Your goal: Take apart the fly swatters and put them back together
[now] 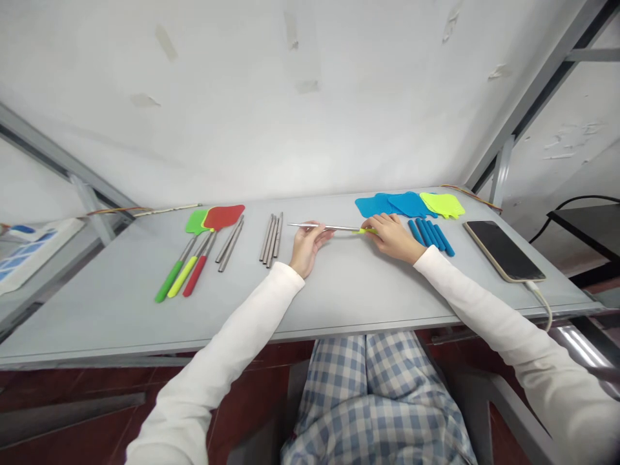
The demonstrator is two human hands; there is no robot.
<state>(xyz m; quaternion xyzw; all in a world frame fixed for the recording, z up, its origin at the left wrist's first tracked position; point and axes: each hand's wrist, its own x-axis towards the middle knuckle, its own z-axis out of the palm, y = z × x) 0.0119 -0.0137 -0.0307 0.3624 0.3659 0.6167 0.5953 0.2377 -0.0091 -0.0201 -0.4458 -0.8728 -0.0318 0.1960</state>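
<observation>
A thin silver metal rod (341, 227) lies level just above the table, held in the fingers of my left hand (309, 247), its tapered end pointing left. At the rod's right end, my right hand (390, 236) is closed on a narrow yellow-green piece (364, 230); the fingers hide most of it, and I cannot tell how far the two are joined. Several blue handle grips (431, 236) lie right beside my right hand. Behind it are blue fly swatter heads (409, 203) and a yellow-green head (443, 205).
Left of my hands lie several loose metal rods (271, 240) and another small group of rods (230, 244). Farther left are fly swatters in green (170, 279), yellow (184, 276) and red (196, 274). A phone (504, 250) with a cable lies at the right of the grey table (121, 271).
</observation>
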